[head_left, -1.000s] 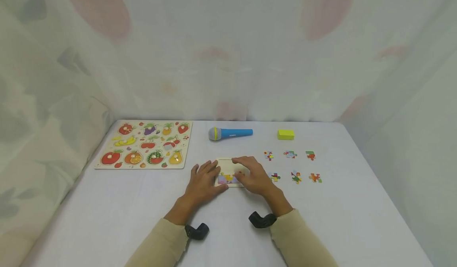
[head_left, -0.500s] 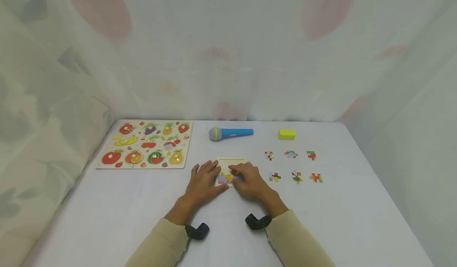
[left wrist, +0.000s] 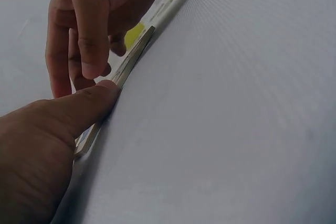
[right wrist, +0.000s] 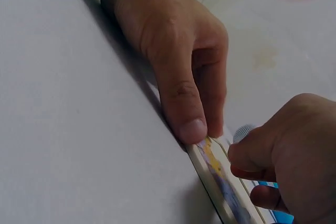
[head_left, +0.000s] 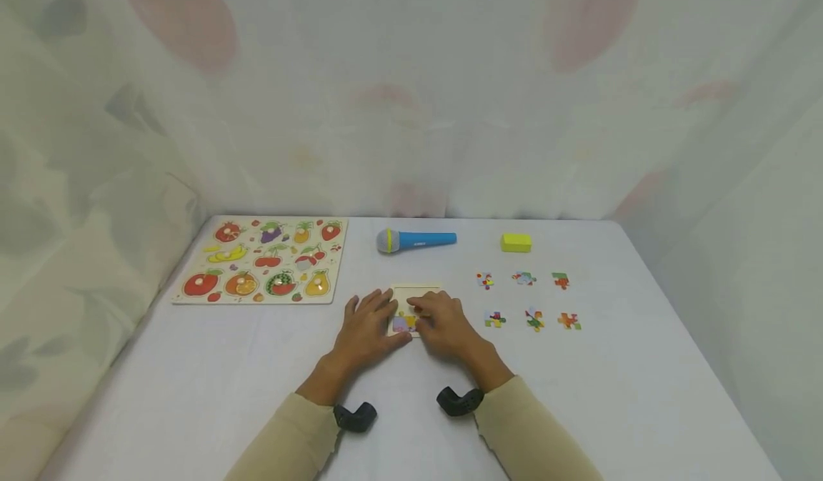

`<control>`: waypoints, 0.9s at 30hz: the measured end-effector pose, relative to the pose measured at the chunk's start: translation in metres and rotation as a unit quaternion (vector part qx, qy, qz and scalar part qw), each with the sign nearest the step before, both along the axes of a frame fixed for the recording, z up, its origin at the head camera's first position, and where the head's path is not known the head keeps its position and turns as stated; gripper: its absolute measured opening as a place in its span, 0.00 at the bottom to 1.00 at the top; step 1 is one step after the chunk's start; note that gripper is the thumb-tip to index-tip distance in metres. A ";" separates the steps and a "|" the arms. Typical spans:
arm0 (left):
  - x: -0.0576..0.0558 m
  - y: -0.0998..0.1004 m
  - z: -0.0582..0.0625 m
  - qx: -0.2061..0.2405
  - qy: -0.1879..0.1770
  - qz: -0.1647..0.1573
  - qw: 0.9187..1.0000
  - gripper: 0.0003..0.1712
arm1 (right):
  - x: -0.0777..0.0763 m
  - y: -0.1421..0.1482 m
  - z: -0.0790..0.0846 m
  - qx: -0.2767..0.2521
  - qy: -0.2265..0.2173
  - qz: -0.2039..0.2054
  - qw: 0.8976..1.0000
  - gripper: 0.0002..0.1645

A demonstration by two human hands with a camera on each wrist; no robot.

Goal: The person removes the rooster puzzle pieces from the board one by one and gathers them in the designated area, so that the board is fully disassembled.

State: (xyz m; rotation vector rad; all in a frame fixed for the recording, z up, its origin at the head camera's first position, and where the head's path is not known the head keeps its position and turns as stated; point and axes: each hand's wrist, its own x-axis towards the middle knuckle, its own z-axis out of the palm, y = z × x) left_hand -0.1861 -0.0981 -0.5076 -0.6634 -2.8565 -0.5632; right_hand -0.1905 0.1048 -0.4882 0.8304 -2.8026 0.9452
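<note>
A small wooden puzzle tray lies at the front middle, pieces in lilac and yellow along its near side. My left hand holds the tray's left near corner, thumb on the near edge and fingers along the left side. Over the tray's right part hovers my right hand, its bent fingers pointing down close to the pieces. In the left wrist view, the right hand's fingertips hang just above the tray, and no piece shows between them. The right hand covers the tray's right side in the head view.
Several loose jigsaw pieces lie in two rows to the right. Behind the tray is a blue toy microphone, with a yellow block right of it. A fruit peg puzzle board lies at the back left of the white table.
My right hand has shifted left over the tray, its fingers drawn closer together and down toward the pieces. The left hand has stayed at the tray's corner.
</note>
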 end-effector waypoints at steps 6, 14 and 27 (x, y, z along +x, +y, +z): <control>0.000 0.000 -0.001 0.002 0.005 -0.001 1.000 0.42 | -0.005 -0.010 -0.004 0.007 0.027 0.024 0.999 0.22; 0.001 0.001 0.002 0.004 0.010 -0.005 1.000 0.42 | -0.007 -0.015 0.000 0.066 -0.031 0.003 0.997 0.24; 0.001 0.000 0.002 0.005 0.011 -0.003 1.000 0.41 | -0.006 -0.019 0.001 0.074 -0.055 -0.005 0.996 0.21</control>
